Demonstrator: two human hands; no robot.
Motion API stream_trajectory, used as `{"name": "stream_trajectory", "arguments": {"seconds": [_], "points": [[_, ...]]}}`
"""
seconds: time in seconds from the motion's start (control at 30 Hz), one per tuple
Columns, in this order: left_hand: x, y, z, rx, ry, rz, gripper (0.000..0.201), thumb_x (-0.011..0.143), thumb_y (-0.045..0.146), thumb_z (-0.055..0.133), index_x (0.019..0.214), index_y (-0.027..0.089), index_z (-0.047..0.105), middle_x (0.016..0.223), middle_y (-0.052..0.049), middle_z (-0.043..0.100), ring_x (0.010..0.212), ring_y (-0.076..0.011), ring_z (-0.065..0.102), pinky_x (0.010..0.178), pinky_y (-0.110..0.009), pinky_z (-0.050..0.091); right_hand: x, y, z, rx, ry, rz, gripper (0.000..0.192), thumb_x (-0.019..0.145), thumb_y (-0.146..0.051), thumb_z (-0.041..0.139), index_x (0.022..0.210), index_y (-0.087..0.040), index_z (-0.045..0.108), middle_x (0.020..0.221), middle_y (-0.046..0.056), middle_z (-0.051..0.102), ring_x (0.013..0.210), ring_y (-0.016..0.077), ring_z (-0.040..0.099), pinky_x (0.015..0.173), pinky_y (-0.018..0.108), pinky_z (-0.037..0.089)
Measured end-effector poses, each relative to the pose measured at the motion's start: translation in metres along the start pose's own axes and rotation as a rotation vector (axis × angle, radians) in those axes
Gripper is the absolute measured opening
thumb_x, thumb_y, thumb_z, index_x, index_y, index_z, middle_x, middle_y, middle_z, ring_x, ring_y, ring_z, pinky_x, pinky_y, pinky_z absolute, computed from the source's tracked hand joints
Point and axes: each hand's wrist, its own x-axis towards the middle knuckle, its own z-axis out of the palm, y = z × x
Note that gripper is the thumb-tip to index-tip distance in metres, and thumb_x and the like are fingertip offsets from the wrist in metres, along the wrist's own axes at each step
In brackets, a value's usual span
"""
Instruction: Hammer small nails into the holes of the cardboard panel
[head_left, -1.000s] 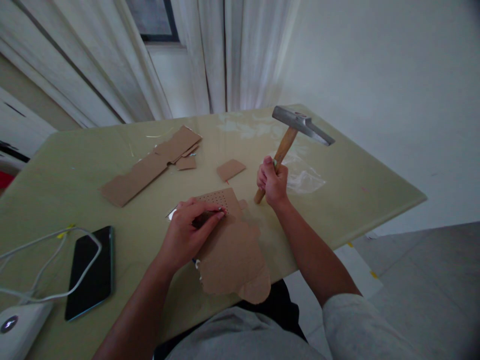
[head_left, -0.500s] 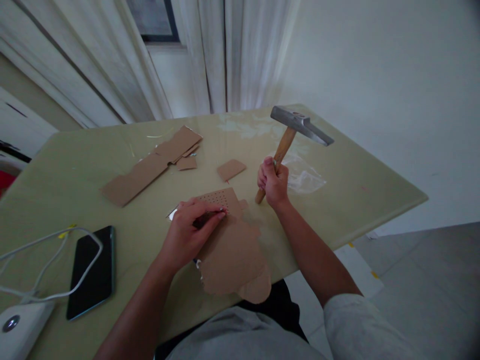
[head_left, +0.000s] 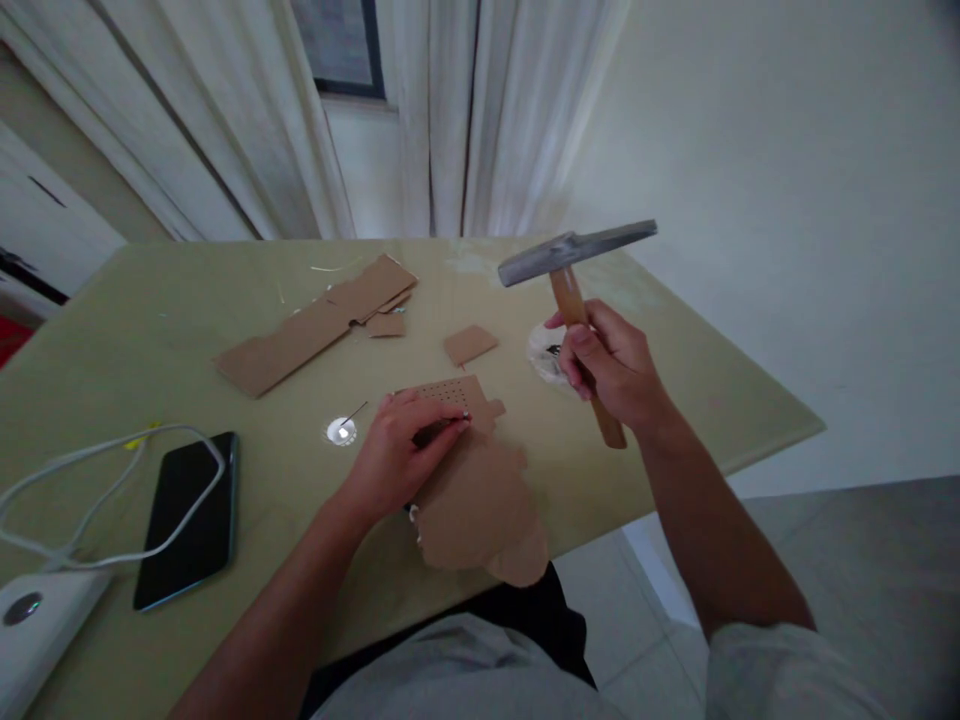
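My right hand (head_left: 611,365) is closed round the wooden handle of a hammer (head_left: 574,295), with the steel head raised above the table. Over the upper part of a brown cardboard piece (head_left: 480,500), my left hand (head_left: 409,440) is pinched shut on what looks like a small nail (head_left: 465,414); only its shiny end shows at the fingertips. Rows of small punched holes (head_left: 442,392) mark the cardboard beside these fingers. Just behind the right hand lies a clear plastic bag (head_left: 544,352) with small dark things in it, partly covered by the fingers.
Long cardboard strips (head_left: 300,340) and a small cardboard scrap (head_left: 470,344) lie farther back. Left of my left hand are a shiny white round spot (head_left: 341,431) and a thin dark stick (head_left: 355,413). A phone (head_left: 187,530), white cable (head_left: 112,430) and white device (head_left: 45,630) occupy the left.
My right hand has moved right and turned the hammer, so its head now points the other way up and sits farther left. The left hand keeps its pinch. The view has shifted slightly.
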Motion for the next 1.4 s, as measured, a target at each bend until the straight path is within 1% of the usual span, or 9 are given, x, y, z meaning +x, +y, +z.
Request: {"name": "stream_trajectory", "arguments": {"seconds": [0.17,0.2,0.27,0.43,0.63,0.83,1.03,1.27,1.4], "points": [[0.002,-0.002,0.003,-0.027,0.007,0.015,0.012,0.107,0.029,0.075,0.108,0.029,0.087,0.097,-0.001,0.086,0.089,-0.0231,0.074,0.088,-0.041,0.046,-0.018,-0.038,-0.018,-0.394,-0.422,0.11,0.047,0.114,-0.064,0.055,0.108,-0.02,0.071,0.071,-0.003,0.061,0.06,0.013,0.054,0.056,0.029,0.037],[0.003,-0.002,0.004,-0.031,-0.003,0.016,0.012,0.107,0.029,0.075,0.109,0.028,0.087,0.099,-0.001,0.087,0.089,-0.0232,0.075,0.088,-0.041,0.047,-0.022,-0.042,-0.019,-0.464,-0.484,0.116,0.049,0.115,-0.064,0.053,0.107,-0.02,0.071,0.072,-0.002,0.061,0.062,0.014,0.055,0.059,0.03,0.037],[0.004,-0.002,0.004,-0.03,-0.025,0.01,0.014,0.107,0.03,0.074,0.11,0.028,0.087,0.1,-0.002,0.088,0.09,-0.0237,0.076,0.089,-0.041,0.048,-0.028,-0.05,-0.021,-0.567,-0.536,0.121,0.05,0.116,-0.064,0.049,0.109,-0.02,0.071,0.076,-0.001,0.065,0.066,0.0159,0.059,0.064,0.032,0.037],[0.006,0.001,0.002,-0.024,-0.042,-0.002,0.017,0.108,0.031,0.071,0.108,0.029,0.088,0.101,-0.003,0.089,0.091,-0.0249,0.077,0.09,-0.042,0.049,-0.036,-0.064,-0.019,-0.628,-0.479,0.144,0.049,0.117,-0.064,0.044,0.106,-0.023,0.067,0.074,-0.001,0.063,0.067,0.0188,0.06,0.066,0.034,0.036],[0.006,0.002,0.002,-0.031,-0.048,-0.011,0.018,0.107,0.032,0.07,0.105,0.029,0.087,0.1,-0.004,0.088,0.093,-0.0252,0.078,0.093,-0.042,0.052,-0.032,-0.063,-0.013,-0.696,-0.577,0.13,0.044,0.117,-0.06,0.046,0.101,-0.024,0.066,0.079,0.002,0.066,0.071,0.0202,0.061,0.068,0.035,0.035],[0.006,0.001,0.003,-0.04,-0.041,-0.007,0.016,0.106,0.031,0.072,0.106,0.028,0.088,0.105,-0.004,0.088,0.099,-0.0262,0.079,0.095,-0.043,0.052,-0.03,-0.075,-0.013,-0.656,-0.446,0.131,0.051,0.114,-0.068,0.045,0.101,-0.024,0.066,0.073,0.0,0.063,0.068,0.0199,0.06,0.066,0.034,0.034],[0.006,0.003,0.003,-0.028,-0.055,-0.011,0.016,0.107,0.029,0.071,0.105,0.028,0.087,0.103,-0.004,0.088,0.099,-0.0273,0.079,0.095,-0.044,0.051,-0.034,-0.067,-0.008,-0.769,-0.555,0.128,0.04,0.117,-0.055,0.046,0.103,-0.023,0.067,0.078,0.003,0.067,0.072,0.0215,0.062,0.07,0.035,0.035],[0.007,0.003,0.003,-0.036,-0.05,-0.005,0.016,0.106,0.031,0.071,0.106,0.028,0.087,0.105,-0.005,0.089,0.098,-0.027,0.08,0.098,-0.044,0.052,-0.036,-0.075,-0.007,-0.734,-0.447,0.097,0.046,0.117,-0.062,0.044,0.105,-0.024,0.068,0.078,0.002,0.068,0.071,0.0213,0.063,0.067,0.035,0.033],[0.007,0.005,0.002,-0.027,-0.057,-0.002,0.016,0.106,0.029,0.07,0.105,0.027,0.086,0.101,-0.004,0.087,0.095,-0.0262,0.078,0.095,-0.042,0.052,-0.037,-0.067,-0.002,-0.75,-0.51,0.103,0.04,0.117,-0.056,0.046,0.1,-0.024,0.064,0.078,0.002,0.066,0.07,0.0205,0.061,0.068,0.034,0.033]]}}
